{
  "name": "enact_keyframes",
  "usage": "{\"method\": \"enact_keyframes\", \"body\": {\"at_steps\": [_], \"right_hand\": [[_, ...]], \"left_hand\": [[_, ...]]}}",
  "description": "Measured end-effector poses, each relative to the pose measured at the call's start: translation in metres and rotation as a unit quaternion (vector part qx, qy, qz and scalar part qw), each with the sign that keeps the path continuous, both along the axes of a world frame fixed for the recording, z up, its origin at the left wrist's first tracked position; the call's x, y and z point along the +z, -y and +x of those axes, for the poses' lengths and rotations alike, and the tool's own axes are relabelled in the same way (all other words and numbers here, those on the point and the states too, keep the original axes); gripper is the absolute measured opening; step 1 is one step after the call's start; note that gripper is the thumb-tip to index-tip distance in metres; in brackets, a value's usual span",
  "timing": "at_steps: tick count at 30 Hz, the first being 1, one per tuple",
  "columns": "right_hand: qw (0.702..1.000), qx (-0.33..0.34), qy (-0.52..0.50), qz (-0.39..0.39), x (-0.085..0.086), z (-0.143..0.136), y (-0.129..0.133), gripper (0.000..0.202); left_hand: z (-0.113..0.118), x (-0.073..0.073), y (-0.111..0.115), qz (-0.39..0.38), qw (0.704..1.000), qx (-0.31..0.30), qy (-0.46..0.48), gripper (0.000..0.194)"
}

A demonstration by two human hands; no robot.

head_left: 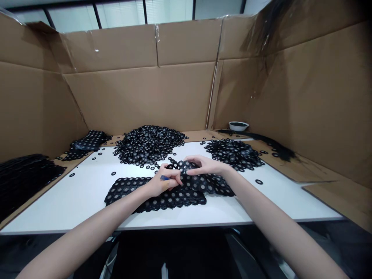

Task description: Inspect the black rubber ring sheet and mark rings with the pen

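Observation:
A mat of joined black rings [171, 199] lies near the front of the white board. My left hand [165, 181] is over it with curled fingers, a small blue item [164, 178] showing at them; what the fingertips pinch is too small to tell. Facing it, my right hand [203, 165] has its thumb and fingers around the edge of a raised piece of joined rings [181, 166]. More joined rings [216, 185] spread beneath my right hand and wrist.
A big heap of loose black rings [148, 145] and a smaller heap [235, 153] lie behind the hands. Stacked ring mats [26, 178] stand at the left. A white bowl [238, 126] and black strands [261, 139] are at the back right. Cardboard walls [130, 97] enclose the board [72, 207].

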State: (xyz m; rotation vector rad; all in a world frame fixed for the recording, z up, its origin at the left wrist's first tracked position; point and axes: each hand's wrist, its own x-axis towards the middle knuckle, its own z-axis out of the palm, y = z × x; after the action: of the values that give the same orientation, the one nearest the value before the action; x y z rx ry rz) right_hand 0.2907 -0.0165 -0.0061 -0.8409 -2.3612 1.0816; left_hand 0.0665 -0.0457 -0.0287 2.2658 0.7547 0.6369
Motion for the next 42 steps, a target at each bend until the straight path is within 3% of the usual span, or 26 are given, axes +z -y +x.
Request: {"method": "enact_keyframes", "body": {"at_steps": [5,9,16,23,29,42], "right_hand": [[0.992,-0.031,-0.081,-0.092,-0.006,0.008,-0.009,0.038],[0.985,-0.064,-0.122,-0.101,-0.012,0.007,-0.012,0.034],[0.980,-0.058,-0.155,-0.106,-0.011,0.003,-0.010,0.033],[0.987,-0.052,-0.123,-0.084,-0.007,0.006,-0.008,0.036],[0.981,-0.026,-0.137,-0.133,-0.003,0.007,-0.005,0.047],[0.970,-0.035,-0.178,-0.163,-0.006,0.002,-0.004,0.037]], "left_hand": [[0.000,-0.002,-0.001,0.001,1.000,0.006,0.001,0.017],[0.001,-0.003,-0.002,0.007,1.000,0.013,-0.002,0.018],[0.000,-0.004,-0.002,-0.001,1.000,0.010,-0.002,0.017],[0.000,-0.004,-0.003,0.000,1.000,0.011,0.001,0.016],[0.000,-0.004,-0.002,0.001,1.000,0.012,0.004,0.017],[0.000,-0.005,-0.003,0.005,1.000,0.010,0.004,0.016]]}}
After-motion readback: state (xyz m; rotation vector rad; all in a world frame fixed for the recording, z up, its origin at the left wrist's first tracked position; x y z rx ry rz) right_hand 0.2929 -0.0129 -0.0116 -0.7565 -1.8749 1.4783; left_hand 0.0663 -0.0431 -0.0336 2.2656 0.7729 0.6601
